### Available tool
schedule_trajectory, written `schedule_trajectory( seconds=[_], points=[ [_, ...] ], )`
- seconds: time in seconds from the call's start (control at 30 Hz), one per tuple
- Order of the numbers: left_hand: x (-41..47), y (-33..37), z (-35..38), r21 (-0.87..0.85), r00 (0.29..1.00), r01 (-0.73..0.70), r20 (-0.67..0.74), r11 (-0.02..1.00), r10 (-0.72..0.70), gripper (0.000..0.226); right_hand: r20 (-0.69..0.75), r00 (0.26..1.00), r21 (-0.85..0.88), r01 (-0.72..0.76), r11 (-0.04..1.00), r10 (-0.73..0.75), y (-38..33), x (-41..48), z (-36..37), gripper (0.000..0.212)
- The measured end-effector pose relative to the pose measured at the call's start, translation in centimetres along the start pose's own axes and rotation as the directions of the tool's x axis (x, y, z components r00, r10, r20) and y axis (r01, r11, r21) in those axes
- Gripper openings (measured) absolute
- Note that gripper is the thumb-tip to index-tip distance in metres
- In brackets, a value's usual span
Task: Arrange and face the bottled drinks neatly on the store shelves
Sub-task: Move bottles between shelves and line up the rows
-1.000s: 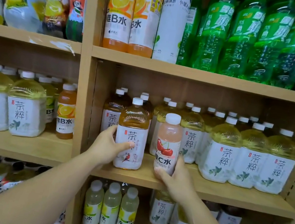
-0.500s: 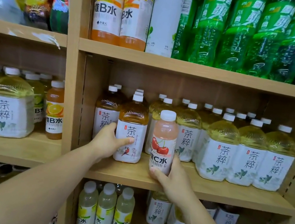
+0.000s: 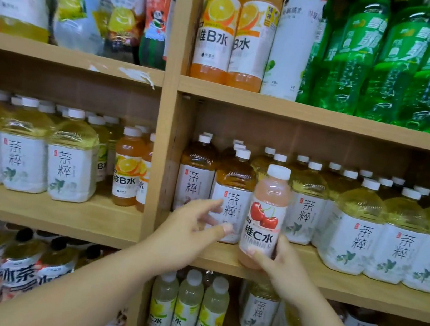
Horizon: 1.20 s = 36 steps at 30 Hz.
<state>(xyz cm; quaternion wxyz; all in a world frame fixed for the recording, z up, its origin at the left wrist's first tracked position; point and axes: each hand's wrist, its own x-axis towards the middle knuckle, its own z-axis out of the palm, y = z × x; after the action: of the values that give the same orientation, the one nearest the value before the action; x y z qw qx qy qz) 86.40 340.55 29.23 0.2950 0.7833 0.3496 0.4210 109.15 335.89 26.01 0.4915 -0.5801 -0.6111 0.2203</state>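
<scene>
The right hand (image 3: 281,271) grips the pink cherry-labelled plastic bottle (image 3: 269,198) low, likely to square its label outward on the wooden shelf (image 3: 356,290), while the left hand (image 3: 187,231), fingers loosely spread, hovers by the amber tea bottle (image 3: 235,176).

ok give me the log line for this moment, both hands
step: facing | right hand: grips pink cherry-label plastic bottle at front edge of middle wooden shelf | left hand: fingers loose before amber tea bottle
</scene>
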Motion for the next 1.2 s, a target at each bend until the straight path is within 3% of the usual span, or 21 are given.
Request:
schedule_trajectory(
  seconds=[0.1, 0.27, 0.5, 0.63, 0.73, 0.87, 1.03, 1.2],
  points=[
    [-1.0, 0.7, -3.1, -0.141, 0.996, -0.069, -0.059, 0.988, 0.061, 0.054, 0.079, 0.993, 0.069, 0.084, 0.994, -0.089, -3.9, -1.4, 3.1, 0.048],
    [-2.7, 0.3, -8.0, -0.192, 0.985, -0.168, -0.077, 0.967, 0.156, 0.048, 0.145, 0.972, 0.157, 0.162, 0.974, -0.185, -9.4, -1.7, 9.2, 0.052],
    [-3.5, -3.9, -15.0, -0.195, 0.994, -0.11, -0.043, 0.975, 0.103, 0.046, 0.156, 0.969, 0.085, 0.18, 0.98, -0.191, -12.5, -0.6, 17.0, 0.05],
    [-4.0, -5.5, -16.8, -0.303, 0.998, -0.061, -0.02, 0.951, 0.058, 0.043, 0.069, 0.979, 0.032, 0.192, 0.981, -0.194, -13.1, -0.1, 19.5, 0.043],
    [-3.4, -6.3, -18.4, -0.383, 0.999, -0.031, -0.038, 0.923, 0.018, 0.044, -0.15, 0.966, 0.0, 0.213, 0.977, -0.211, -12.8, 0.7, 20.1, 0.049],
    [-1.2, -8.9, -20.1, -0.302, 0.998, 0.025, -0.055, 0.953, -0.044, 0.042, -0.412, 0.907, 0.046, 0.12, 0.992, -0.091, -11.9, 2.4, 20.2, 0.039],
    [0.7, -12.6, -19.1, -0.248, 0.99, 0.122, -0.04, 0.961, -0.136, 0.047, -0.384, 0.922, 0.025, 0.065, 0.998, -0.05, -11.9, 4.2, 20.4, 0.019],
    [2.0, -13.7, -17.1, -0.248, 0.988, 0.149, -0.004, 0.957, -0.155, 0.044, -0.319, 0.947, 0.022, 0.054, 0.998, -0.044, -11.3, 4.5, 20.1, 0.023]
  ],
)
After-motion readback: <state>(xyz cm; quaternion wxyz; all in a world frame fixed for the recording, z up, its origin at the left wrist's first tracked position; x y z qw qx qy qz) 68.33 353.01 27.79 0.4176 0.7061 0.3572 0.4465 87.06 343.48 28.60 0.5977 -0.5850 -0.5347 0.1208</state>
